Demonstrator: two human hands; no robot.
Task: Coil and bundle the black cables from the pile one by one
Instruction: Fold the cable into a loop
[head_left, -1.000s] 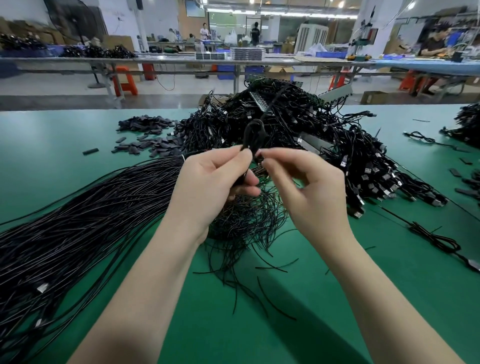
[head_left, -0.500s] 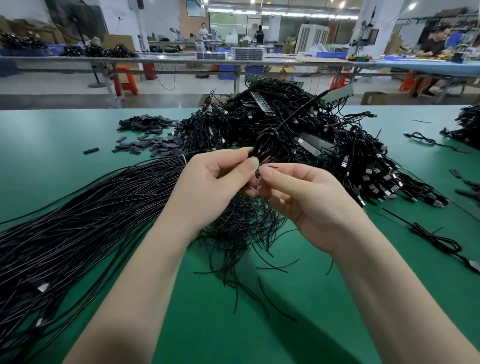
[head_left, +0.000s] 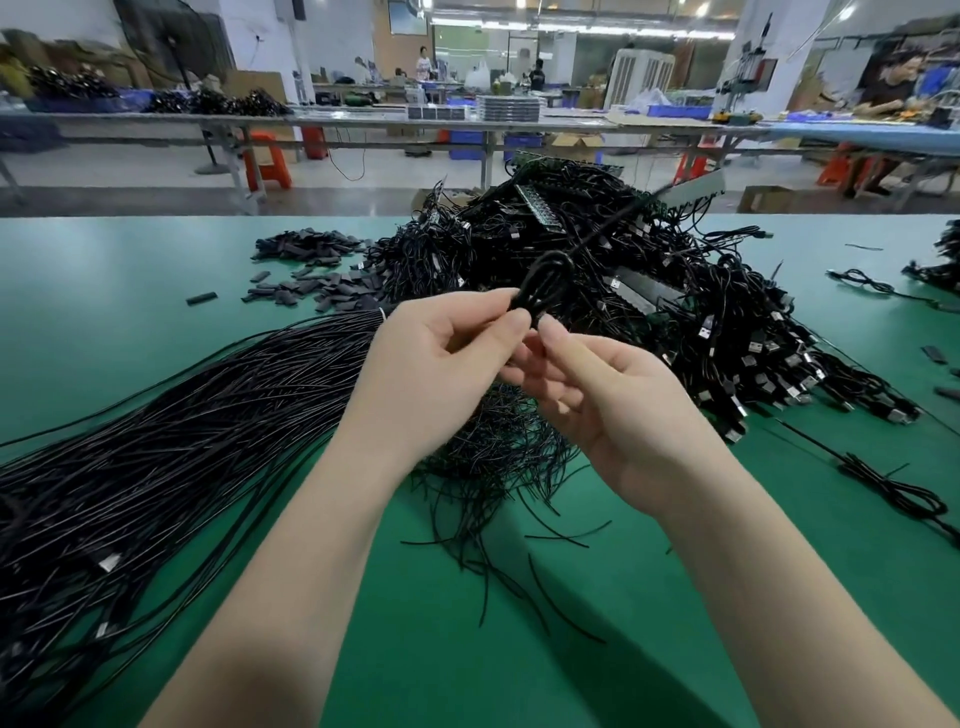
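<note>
Forearms come in from the bottom edge over the green matte worktop (head_left: 675, 649), with a few loose thin black wire offcuts (head_left: 498, 519) scattered right under them. Left hand (head_left: 436, 374) is pinching the small coiled loop of thin black cable (head_left: 545, 283) between thumb and fingertips, and the right hand (head_left: 618, 405) is right up against it, index finger touching the base of the coil, other fingers loosely curled. The coil's free tail (head_left: 613, 218) runs up and to the right, a bit blurry. Off to the left there's a long sheaf of straight black cables (head_left: 182, 441) lying across the worktop. Behind the hands sits the big tangled pile of black cables with silver USB plugs (head_left: 727, 322), and left of that a heap of small flat dark sleeves (head_left: 311, 260).
</note>
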